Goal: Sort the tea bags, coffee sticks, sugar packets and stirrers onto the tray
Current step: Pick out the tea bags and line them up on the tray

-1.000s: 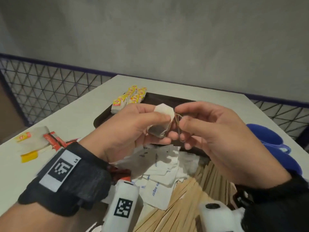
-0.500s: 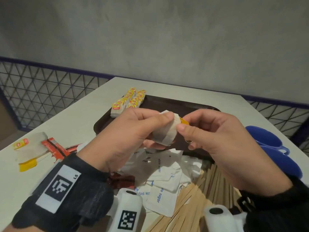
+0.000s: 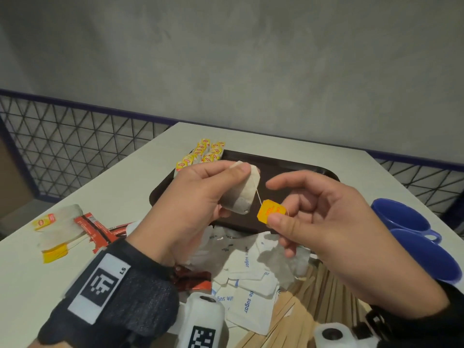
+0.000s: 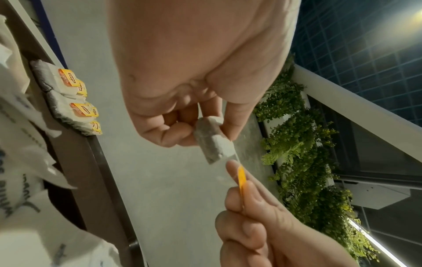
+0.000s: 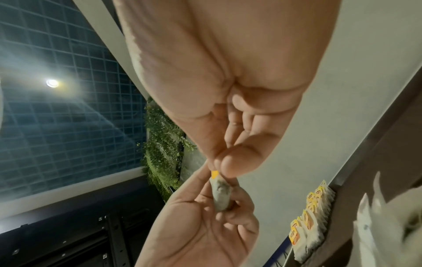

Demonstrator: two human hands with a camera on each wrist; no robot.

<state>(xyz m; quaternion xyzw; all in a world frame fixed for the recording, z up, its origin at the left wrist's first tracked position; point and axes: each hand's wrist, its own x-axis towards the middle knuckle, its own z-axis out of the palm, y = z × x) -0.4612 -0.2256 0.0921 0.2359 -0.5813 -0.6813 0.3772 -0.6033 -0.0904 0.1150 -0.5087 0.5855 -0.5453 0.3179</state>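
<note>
Left hand [image 3: 190,207] holds a tea bag [image 3: 242,194] above the near edge of the dark tray [image 3: 296,163], thumb on top and fingers curled beneath it; the bag hangs tilted, its lower end dark with tea. Right hand [image 3: 324,222] sits just beside it, thumb and a curled finger pinching the bag's yellow tag [image 3: 271,211], index finger extended loosely above. A thin string [image 3: 258,195] runs taut from the top of the bag down to the tag, so bag and tag are apart with both hands close together. Left wrist view confirms the bag [image 4: 213,142] gripped between thumb and fingertips, the tag [image 4: 241,178] edge-on in the other hand's pinch. A row of tea bags with yellow tags [image 3: 200,154] lies at the tray's far left corner. On the table below the hands: white sugar packets [image 3: 247,280], wooden stirrers [image 3: 301,312], red coffee sticks [image 3: 96,228]. More tea bags [image 3: 60,229] lie at the left, off the tray. Two blue cups [image 3: 414,237] stand at the right.
</note>
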